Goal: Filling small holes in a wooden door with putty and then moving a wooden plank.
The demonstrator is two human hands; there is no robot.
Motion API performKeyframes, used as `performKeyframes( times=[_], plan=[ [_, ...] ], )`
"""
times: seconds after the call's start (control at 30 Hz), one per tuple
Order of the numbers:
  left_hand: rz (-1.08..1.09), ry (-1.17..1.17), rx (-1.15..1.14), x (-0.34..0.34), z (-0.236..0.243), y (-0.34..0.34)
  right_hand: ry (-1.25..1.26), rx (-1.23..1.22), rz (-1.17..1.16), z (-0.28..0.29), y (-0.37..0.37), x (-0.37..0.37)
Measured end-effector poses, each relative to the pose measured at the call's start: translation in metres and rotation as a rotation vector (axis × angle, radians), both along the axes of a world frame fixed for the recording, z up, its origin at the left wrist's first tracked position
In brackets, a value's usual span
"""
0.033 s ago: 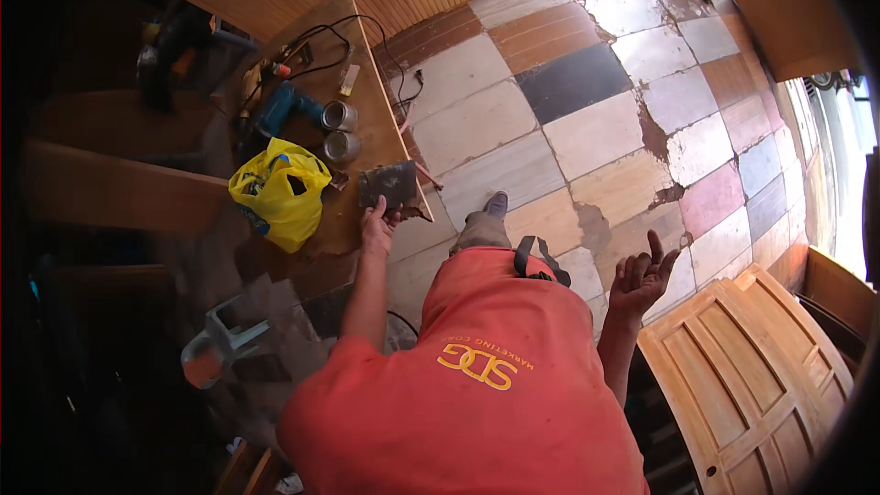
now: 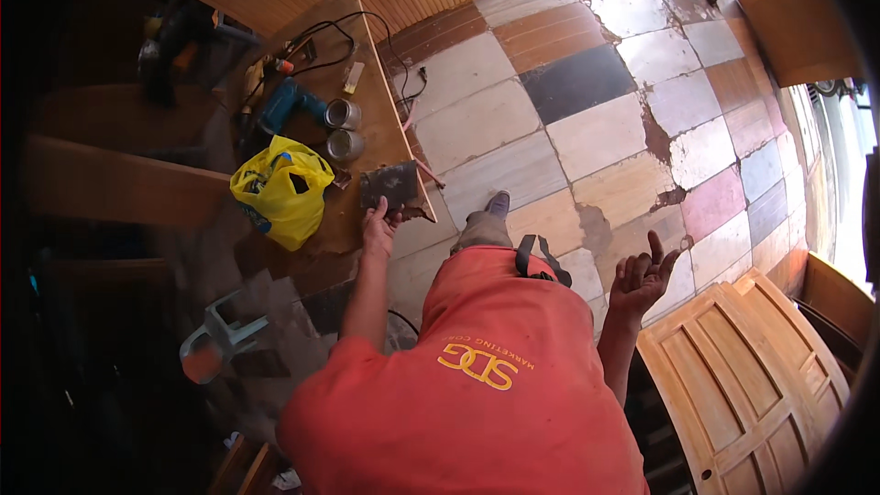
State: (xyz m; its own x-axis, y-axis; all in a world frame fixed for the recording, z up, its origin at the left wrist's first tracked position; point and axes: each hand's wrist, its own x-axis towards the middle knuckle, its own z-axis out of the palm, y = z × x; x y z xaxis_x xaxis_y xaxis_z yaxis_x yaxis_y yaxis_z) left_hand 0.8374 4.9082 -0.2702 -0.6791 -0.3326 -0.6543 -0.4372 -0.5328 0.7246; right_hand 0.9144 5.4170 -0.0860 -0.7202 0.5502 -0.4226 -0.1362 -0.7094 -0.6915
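Left of centre, a yellow bag (image 2: 291, 218) and two jars (image 2: 345, 147), contents unclear, crowd a blue drill (image 2: 286, 106)! Beside them the left hand (image 2: 379, 225) pinches a dark sheet (image 2: 389, 185); right of centre, the right hand (image 2: 639, 280) is half-curled, empty.

A flat, dark, roughly rectangular sheet (image 2: 390, 183) juts forward from the left grip (image 2: 379, 225).

red short-sleeved shirt (image 2: 467, 399), yellow lettering (image 2: 481, 367); black strap (image 2: 524, 257) near waist; brownish trousers (image 2: 483, 232); greyish shoe (image 2: 499, 204).
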Motion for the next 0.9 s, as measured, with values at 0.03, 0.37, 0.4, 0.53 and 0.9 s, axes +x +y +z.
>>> performKeyframes(
  times=[0.03, 0.37, 0.4, 0.53, 0.9],
  plan=[
    [0.003, -0.007, 0.037, 0.002, 0.001, -0.003, 0.000, -0.011, 0.010, -0.003, -0.005, -0.010],
    [-0.120, -0.260, 0.024, -0.003, 0.021, -0.056, -0.139, 0.056, 0.154, -0.013, -0.040, -0.084],
    [-0.116, -0.263, 0.026, -0.001, 0.019, -0.066, -0.164, 0.048, 0.151, -0.015, -0.041, -0.087],
    [-0.154, -0.348, 0.001, -0.011, 0.024, -0.084, -0.247, 0.080, 0.107, -0.026, -0.033, -0.084],
    [-1.284, -0.640, -0.040, -0.085, 0.097, 0.005, -0.343, -0.106, -0.104, -0.066, 0.039, -0.034]
  ],
)
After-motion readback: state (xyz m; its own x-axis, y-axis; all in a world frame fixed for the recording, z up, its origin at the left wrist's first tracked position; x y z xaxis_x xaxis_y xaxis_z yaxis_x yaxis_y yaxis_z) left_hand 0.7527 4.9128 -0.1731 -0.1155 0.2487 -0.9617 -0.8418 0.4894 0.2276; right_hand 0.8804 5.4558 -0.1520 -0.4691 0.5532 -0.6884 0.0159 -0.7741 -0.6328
